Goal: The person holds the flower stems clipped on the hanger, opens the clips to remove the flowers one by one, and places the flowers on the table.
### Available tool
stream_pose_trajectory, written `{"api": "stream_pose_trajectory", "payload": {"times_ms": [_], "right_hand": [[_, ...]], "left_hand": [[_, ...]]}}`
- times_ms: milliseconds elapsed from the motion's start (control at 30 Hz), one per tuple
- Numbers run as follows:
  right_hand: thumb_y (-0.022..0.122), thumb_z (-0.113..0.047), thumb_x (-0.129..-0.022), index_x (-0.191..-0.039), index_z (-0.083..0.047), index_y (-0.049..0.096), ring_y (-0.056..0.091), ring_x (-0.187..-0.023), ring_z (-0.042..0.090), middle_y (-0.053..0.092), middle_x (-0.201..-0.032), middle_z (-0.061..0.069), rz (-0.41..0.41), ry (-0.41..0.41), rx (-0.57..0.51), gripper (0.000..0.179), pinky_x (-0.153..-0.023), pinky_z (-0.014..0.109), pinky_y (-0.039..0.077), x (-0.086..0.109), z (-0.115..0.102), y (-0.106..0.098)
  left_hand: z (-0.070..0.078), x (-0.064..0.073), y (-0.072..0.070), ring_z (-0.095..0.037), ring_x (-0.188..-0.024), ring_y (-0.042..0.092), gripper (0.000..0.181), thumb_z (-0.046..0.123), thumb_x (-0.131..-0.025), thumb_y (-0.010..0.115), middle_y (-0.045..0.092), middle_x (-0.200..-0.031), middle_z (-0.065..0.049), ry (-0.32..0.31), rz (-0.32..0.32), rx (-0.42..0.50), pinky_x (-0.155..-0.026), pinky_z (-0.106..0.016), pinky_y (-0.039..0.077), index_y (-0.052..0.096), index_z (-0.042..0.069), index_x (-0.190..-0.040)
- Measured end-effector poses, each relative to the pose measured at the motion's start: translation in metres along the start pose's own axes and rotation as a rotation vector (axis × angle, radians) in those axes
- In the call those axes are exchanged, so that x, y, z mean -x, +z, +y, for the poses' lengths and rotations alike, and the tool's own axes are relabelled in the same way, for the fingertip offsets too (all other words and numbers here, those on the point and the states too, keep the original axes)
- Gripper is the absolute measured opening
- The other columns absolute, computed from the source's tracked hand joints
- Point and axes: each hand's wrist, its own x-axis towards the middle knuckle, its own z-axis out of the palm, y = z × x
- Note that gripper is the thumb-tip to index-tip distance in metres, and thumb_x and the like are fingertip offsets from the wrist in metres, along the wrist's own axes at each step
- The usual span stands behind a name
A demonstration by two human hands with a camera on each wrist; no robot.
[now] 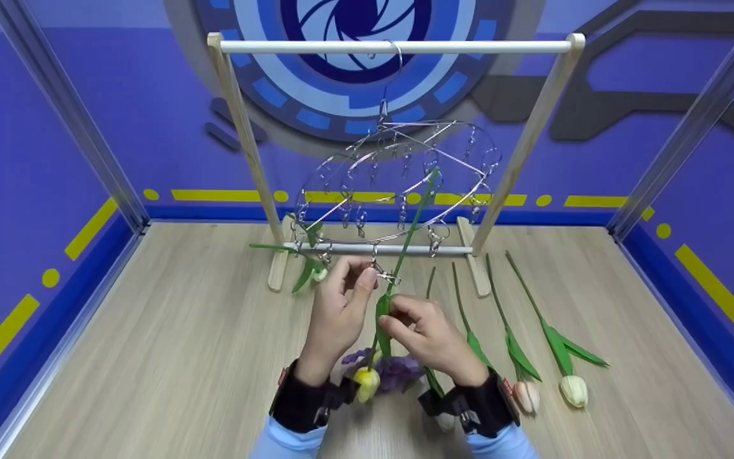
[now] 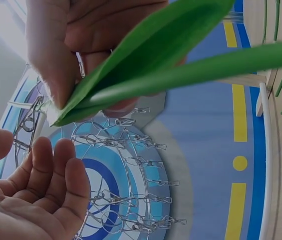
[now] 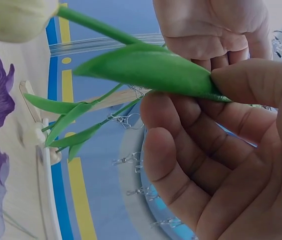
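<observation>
Between both hands, a yellow tulip (image 1: 366, 384) hangs head down, its green stem (image 1: 410, 239) slanting up in front of the wire hanger (image 1: 399, 236). My right hand (image 1: 427, 335) pinches its leaf (image 3: 150, 70) and stem near the leaf's base, between thumb and fingertips. Just to the left and higher, my left hand (image 1: 341, 312) pinches a metal clip (image 1: 387, 276) on the hanger's near rim with thumb and index finger. The stem passes right at that clip. In the left wrist view the clip (image 2: 27, 122) shows above the curled left fingers (image 2: 42, 157).
The round hanger hangs by its hook from a wooden rack's bar (image 1: 469, 46). A white tulip (image 1: 319, 274) hangs at its left side. A purple flower (image 1: 399, 375) lies below the hands. Several tulips, among them a pink one (image 1: 526, 396) and a cream one (image 1: 574, 390), lie right.
</observation>
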Motion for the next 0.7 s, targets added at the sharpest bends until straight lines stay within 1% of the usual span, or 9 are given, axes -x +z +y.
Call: {"api": "stream_pose_trajectory", "payload": {"times_ms": [133,300,467,700], "right_hand": [[0.062,0.000,-0.096,-0.082,-0.010,0.058,0.047,-0.067,0.003,0.055,-0.074,-0.003,-0.004,0.005,-0.006,0.018,-0.061,0.022,0.041,0.0001,-0.0004,-0.0004],[0.062,0.000,-0.096,-0.083,-0.010,0.058,0.046,-0.066,0.003,0.054,-0.074,-0.003,-0.001,0.010,0.001,0.017,-0.060,0.022,0.041,0.0001,-0.0008,-0.0010],[0.063,0.001,-0.095,-0.082,-0.010,0.056,0.046,-0.066,0.003,0.052,-0.073,-0.003,0.012,-0.009,0.014,0.019,-0.060,0.022,0.040,0.0002,0.0001,-0.0012],[0.063,0.002,-0.094,-0.084,-0.011,0.059,0.046,-0.064,0.003,0.054,-0.072,-0.002,0.045,-0.057,0.030,0.017,-0.059,0.020,0.039,0.0000,0.0003,-0.0022]], "left_hand": [[0.0005,-0.0002,-0.0013,-0.017,-0.085,0.059,0.012,0.010,-0.107,0.055,0.064,-0.092,-0.007,-0.008,0.003,-0.009,-0.078,-0.031,0.049,0.063,0.001,-0.107],[0.0003,-0.0004,-0.0029,-0.016,-0.084,0.059,0.012,0.009,-0.107,0.054,0.063,-0.091,-0.007,-0.006,0.003,-0.014,-0.078,-0.032,0.049,0.063,0.000,-0.107],[-0.0014,-0.0007,-0.0041,-0.018,-0.084,0.060,0.012,0.008,-0.106,0.054,0.063,-0.090,-0.009,0.006,0.003,-0.010,-0.078,-0.030,0.050,0.062,-0.001,-0.105],[-0.0024,-0.0013,-0.0066,-0.021,-0.085,0.062,0.015,0.008,-0.108,0.051,0.063,-0.091,-0.014,-0.006,0.001,0.026,-0.076,-0.027,0.049,0.061,-0.002,-0.107]]}}
